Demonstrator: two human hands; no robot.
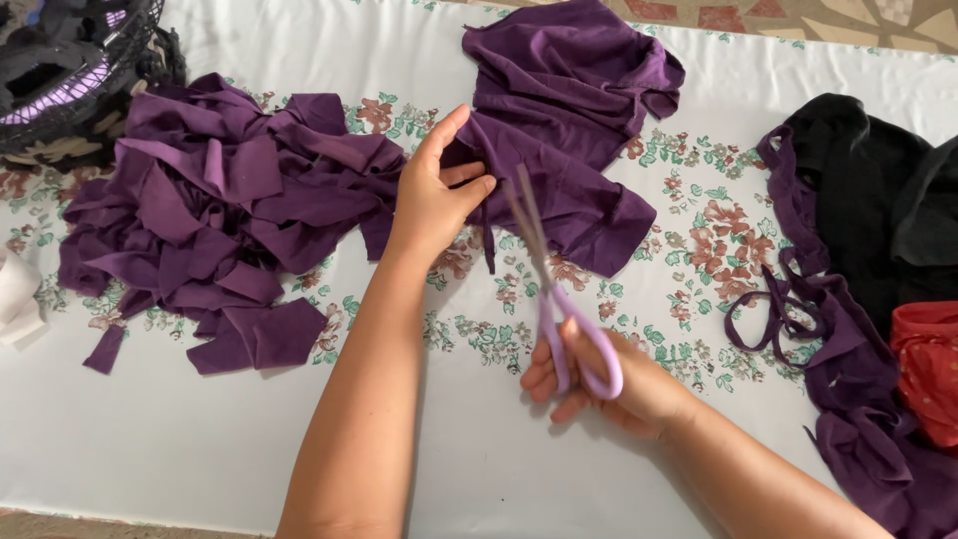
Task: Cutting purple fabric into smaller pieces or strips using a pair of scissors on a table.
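Purple cloth (559, 120) at top centre is pinched by the left hand (434, 195); the right hand (599, 374), fingers closed in the handles, holds lilac scissors (549, 289), blades seemingly just open. Cutting step; next, closing the blades straight along the held edge.

Cut pieces (215, 215) lie left of the cloth (569, 120), scissors (559, 299) before it.

Purple cloth (569, 110); lilac scissors (569, 319); white floral tablecloth (689, 250); black garment (878, 220); red fabric (928, 369).

Left hand (436, 196) pinches purple cloth (569, 120); right hand (599, 384) holds lilac scissors (559, 299) at it.
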